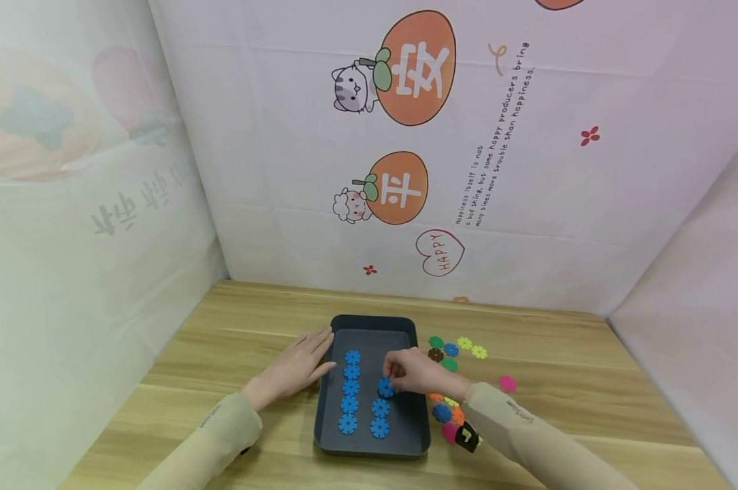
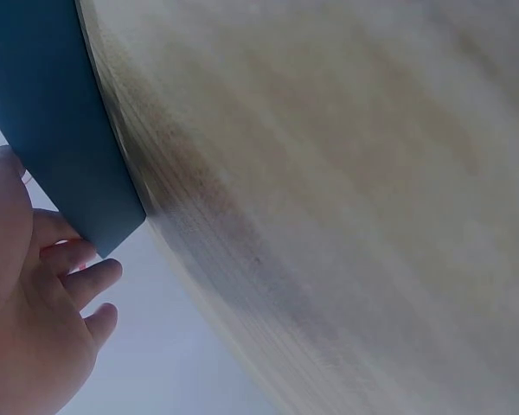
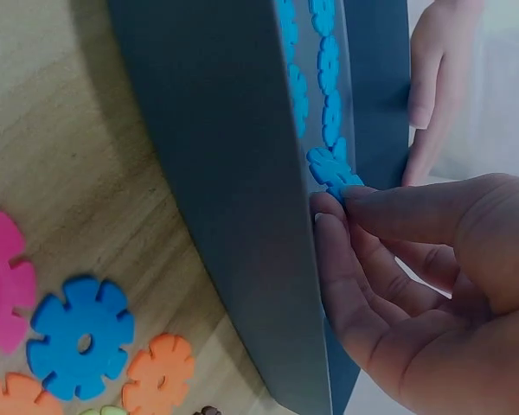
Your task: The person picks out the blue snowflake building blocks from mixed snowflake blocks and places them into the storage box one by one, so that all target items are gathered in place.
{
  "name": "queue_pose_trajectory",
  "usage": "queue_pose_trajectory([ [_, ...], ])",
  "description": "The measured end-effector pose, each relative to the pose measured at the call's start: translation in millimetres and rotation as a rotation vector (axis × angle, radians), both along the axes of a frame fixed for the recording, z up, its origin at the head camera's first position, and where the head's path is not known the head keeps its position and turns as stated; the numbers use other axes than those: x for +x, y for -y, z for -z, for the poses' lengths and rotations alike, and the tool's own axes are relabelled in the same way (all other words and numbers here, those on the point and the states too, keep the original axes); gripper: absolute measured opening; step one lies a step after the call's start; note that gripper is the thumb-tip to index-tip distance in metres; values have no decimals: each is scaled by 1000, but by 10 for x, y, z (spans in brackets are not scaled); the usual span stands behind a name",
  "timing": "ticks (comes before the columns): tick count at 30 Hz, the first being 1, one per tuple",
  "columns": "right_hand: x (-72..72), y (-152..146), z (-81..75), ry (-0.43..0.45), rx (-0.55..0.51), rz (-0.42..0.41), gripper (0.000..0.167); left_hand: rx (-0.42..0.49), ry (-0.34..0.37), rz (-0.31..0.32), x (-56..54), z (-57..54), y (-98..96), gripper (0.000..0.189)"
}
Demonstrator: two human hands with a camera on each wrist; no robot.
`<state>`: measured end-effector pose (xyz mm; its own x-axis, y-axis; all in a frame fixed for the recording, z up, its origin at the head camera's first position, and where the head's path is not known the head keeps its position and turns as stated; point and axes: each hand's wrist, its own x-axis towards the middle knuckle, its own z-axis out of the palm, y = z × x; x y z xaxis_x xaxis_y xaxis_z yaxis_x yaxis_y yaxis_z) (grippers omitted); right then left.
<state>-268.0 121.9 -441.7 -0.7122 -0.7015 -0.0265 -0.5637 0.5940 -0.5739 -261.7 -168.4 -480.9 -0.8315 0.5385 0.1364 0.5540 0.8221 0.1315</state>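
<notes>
A dark grey tray [image 1: 359, 446] stands on the wooden table. Inside it, a column of several blue notched discs [image 1: 350, 388] runs along the left, and two more blue discs [image 1: 379, 418] lie at the lower right. My right hand [image 1: 419, 371] pinches another blue disc [image 3: 333, 171] between thumb and fingertips, just above those two. In the right wrist view that disc is tilted. My left hand [image 1: 298, 363] rests on the tray's left rim with its fingers extended; in the left wrist view the fingers [image 2: 95, 281] touch the tray's outer wall.
Loose discs lie right of the tray: green [image 1: 436, 341], yellow [image 1: 479, 352], brown [image 1: 436, 354], pink [image 1: 507, 383], orange [image 3: 160, 373] and blue [image 3: 82, 339]. A small black piece [image 1: 467, 437] lies by the right forearm. Printed white cloth [image 1: 295, 204] hangs behind the table.
</notes>
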Motion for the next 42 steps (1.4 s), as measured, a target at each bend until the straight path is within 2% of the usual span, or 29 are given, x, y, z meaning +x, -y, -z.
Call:
queue_pose_trajectory([
  [9, -26, 25, 39, 30, 18, 13, 9, -6, -21, 9, -6, 3, 8, 64],
  [21, -28, 56, 23, 13, 41, -24, 10, -7, -15, 5, -5, 1, 7, 63],
  [31, -73, 94, 55, -17, 62, -21, 9, -3, -19, 1, 0, 6, 11, 64],
  [42, -96, 75, 53, -22, 30, -8, 6, -8, -9, -4, 3, 0, 5, 64],
])
